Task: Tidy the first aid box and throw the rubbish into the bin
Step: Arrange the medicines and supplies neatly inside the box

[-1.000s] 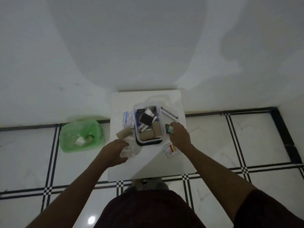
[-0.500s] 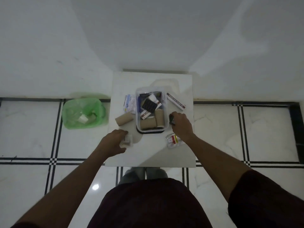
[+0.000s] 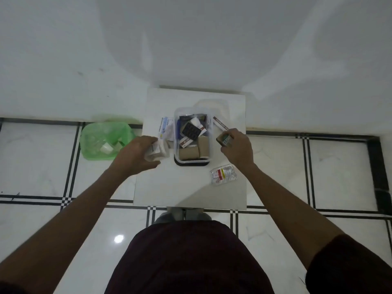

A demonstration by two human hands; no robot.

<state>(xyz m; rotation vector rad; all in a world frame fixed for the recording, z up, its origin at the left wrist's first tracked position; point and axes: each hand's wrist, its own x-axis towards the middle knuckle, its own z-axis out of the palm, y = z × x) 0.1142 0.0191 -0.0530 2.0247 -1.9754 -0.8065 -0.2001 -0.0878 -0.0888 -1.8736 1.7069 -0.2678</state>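
Note:
A clear plastic first aid box (image 3: 176, 153) sits on a small white table (image 3: 191, 192), holding tan bandage rolls, blister packs and small cartons. My left hand (image 3: 135, 153) is just left of the box, closed around a crumpled whitish wrapper (image 3: 157, 150); the tan roll seen there earlier is hidden behind it. My right hand (image 3: 237, 148) is right of the box, gripping a small dark green packet (image 3: 225, 140). A green bin (image 3: 104, 141) with some white scraps stands on the floor left of the table.
A blue-and-white leaflet (image 3: 166, 127) lies left of the box, a long thin carton (image 3: 220, 123) to its right, and a clear sachet with red and yellow print (image 3: 223, 174) near the front right. The box lid (image 3: 212, 102) lies behind. A wall rises behind the table.
My left hand has moved up and right with the wrapper, now beside the box. My right hand has lifted the small packet off the table. The camera tilted downward.

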